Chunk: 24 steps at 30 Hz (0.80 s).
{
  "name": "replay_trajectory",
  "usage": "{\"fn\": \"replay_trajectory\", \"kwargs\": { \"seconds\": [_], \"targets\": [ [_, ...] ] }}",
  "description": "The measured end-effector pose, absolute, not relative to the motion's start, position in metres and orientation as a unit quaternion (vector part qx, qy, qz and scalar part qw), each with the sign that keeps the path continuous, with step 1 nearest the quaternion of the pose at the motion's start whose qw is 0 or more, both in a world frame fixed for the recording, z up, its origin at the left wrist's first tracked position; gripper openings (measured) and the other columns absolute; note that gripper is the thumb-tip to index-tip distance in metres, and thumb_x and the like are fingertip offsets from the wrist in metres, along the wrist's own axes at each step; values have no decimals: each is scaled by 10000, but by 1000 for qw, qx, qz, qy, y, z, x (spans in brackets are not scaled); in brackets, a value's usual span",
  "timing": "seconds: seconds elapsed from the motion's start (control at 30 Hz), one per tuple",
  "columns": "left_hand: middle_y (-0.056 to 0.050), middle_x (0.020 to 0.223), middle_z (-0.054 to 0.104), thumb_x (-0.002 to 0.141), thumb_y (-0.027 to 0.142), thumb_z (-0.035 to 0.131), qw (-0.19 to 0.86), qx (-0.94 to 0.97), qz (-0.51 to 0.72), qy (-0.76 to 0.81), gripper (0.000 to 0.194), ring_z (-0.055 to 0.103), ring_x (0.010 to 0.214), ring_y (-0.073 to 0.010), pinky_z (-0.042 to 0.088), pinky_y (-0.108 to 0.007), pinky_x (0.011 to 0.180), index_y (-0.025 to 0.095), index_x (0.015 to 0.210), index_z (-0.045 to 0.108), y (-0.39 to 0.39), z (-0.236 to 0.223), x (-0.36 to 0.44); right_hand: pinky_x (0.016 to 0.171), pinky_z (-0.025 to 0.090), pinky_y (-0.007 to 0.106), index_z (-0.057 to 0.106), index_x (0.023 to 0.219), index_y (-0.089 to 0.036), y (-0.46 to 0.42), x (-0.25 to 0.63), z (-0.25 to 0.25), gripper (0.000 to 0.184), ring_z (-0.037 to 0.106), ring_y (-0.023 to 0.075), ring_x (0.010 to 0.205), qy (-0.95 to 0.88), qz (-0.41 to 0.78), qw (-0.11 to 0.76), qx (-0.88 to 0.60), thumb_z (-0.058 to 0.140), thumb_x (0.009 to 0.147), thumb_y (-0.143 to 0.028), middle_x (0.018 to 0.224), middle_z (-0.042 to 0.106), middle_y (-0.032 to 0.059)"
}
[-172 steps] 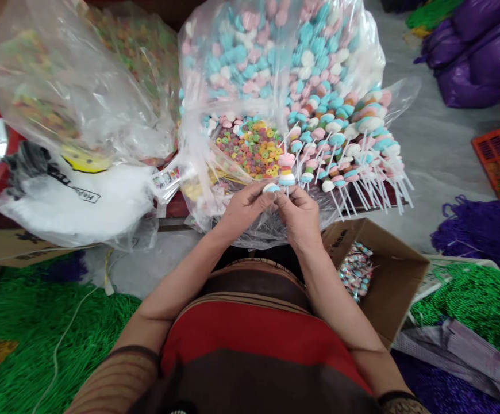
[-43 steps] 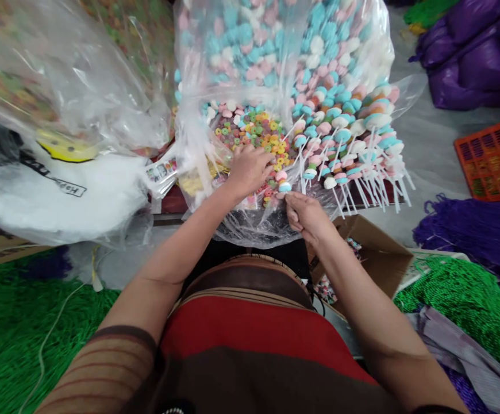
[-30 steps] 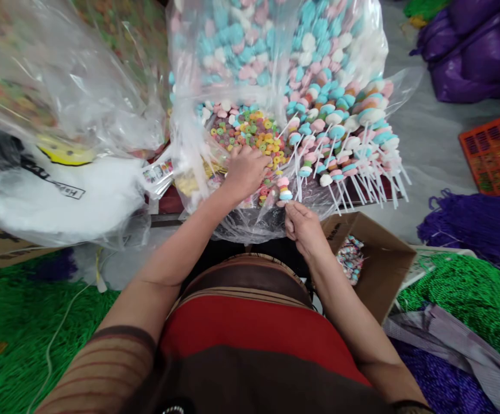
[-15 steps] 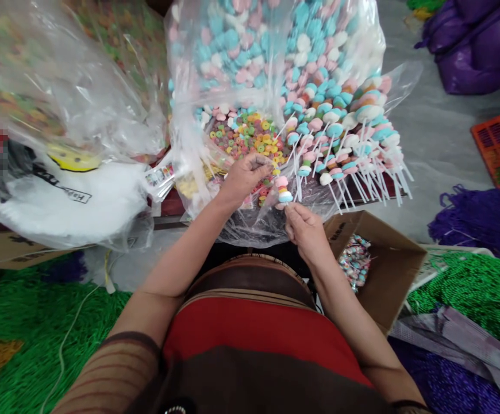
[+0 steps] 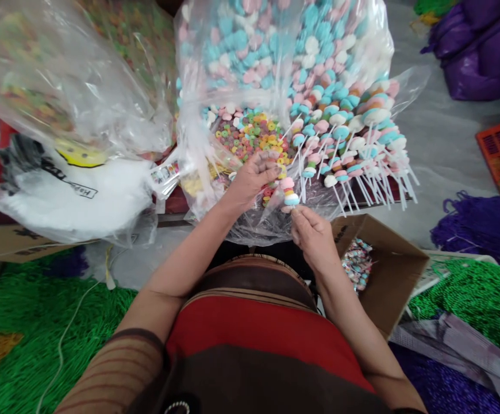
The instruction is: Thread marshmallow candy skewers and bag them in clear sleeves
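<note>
My right hand (image 5: 312,230) pinches the white stick of a candy skewer (image 5: 291,192) just below its lowest piece. Pink, orange-yellow, white and blue sweets are stacked on that stick, held upright. My left hand (image 5: 256,177) is closed at the fingertips on a yellow gummy ring (image 5: 282,171), just above the skewer's top. Behind it lies a pile of coloured gummy rings (image 5: 247,135) inside an opened clear bag. To the right, several finished-looking marshmallow skewers (image 5: 345,135) are heaped with their sticks pointing towards me.
A large clear bag of marshmallows (image 5: 241,43) stands at the back. On the left are a bag of gummy rings (image 5: 30,103) and a white plastic bag (image 5: 64,201). A cardboard box (image 5: 394,270) with wrapped sweets sits below right, near green stringy material (image 5: 478,299).
The whole view has shifted slightly, moving things a little to the right. My left fingers stay above the skewer with the yellow ring; my right hand keeps its grip on the stick.
</note>
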State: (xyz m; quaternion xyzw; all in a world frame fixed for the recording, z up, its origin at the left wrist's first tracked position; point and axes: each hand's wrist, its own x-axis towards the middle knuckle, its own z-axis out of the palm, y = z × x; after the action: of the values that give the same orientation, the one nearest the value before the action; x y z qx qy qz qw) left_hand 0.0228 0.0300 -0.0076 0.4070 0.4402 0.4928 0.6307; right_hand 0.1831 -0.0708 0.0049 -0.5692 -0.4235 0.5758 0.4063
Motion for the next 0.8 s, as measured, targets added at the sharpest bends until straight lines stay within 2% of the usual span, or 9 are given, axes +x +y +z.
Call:
{"fn": "replay_trajectory", "kwargs": {
  "seconds": [0.17,0.27,0.33,0.43,0.53,0.63,0.73,0.8],
  "targets": [
    [7,852,693,806,325,854,750,344,437,357,261,671,765,-122,551,-269,715,196,876,639,14,-3,34,472,236,252,723,918,-221,-69,186,-7,400,345,110,482,-455,540,417,-572,653,905,-615,527,454,-59],
    [4,853,695,777,403,877,746,369,428,353,324,645,735,-110,512,-237,641,195,886,654,6,0,38,478,235,254,697,882,-221,-66,179,-14,427,331,107,491,-443,557,426,-559,671,882,-647,553,477,-57],
    [-5,859,707,813,461,837,711,421,432,361,319,653,761,-117,514,-233,665,194,897,684,7,5,32,475,233,255,680,878,-226,-64,174,-16,431,318,101,480,-423,583,433,-543,685,868,-656,558,479,-62],
    [-30,957,752,924,436,714,587,541,437,416,234,700,932,-167,543,-282,839,202,917,728,18,19,7,472,240,252,669,877,-233,-63,175,-12,420,332,98,476,-402,592,459,-527,705,855,-651,569,490,-64],
    [-42,1023,766,958,305,643,357,657,398,531,142,678,1055,-207,503,-340,967,206,918,737,32,31,-30,469,243,248,675,882,-232,-63,180,-7,397,341,95,474,-388,582,485,-524,736,842,-623,568,496,-66],
    [-72,1006,759,938,242,616,203,742,249,588,129,663,1032,-245,484,-384,963,199,899,732,35,30,-58,461,237,247,678,882,-227,-65,183,-7,395,335,94,468,-380,583,488,-527,743,837,-614,558,491,-67],
    [-117,1029,746,904,275,658,121,771,114,615,139,652,1029,-301,475,-426,931,195,985,737,26,15,-69,461,244,244,681,887,-224,-68,182,-12,407,339,94,470,-386,586,479,-527,724,850,-627,556,494,-65],
    [-142,1077,735,911,298,652,89,768,79,630,204,642,1062,-325,466,-439,928,198,1072,727,18,3,-68,462,251,242,685,892,-223,-69,182,-15,410,341,93,469,-392,587,475,-525,715,857,-631,555,497,-64]
  ]
}}
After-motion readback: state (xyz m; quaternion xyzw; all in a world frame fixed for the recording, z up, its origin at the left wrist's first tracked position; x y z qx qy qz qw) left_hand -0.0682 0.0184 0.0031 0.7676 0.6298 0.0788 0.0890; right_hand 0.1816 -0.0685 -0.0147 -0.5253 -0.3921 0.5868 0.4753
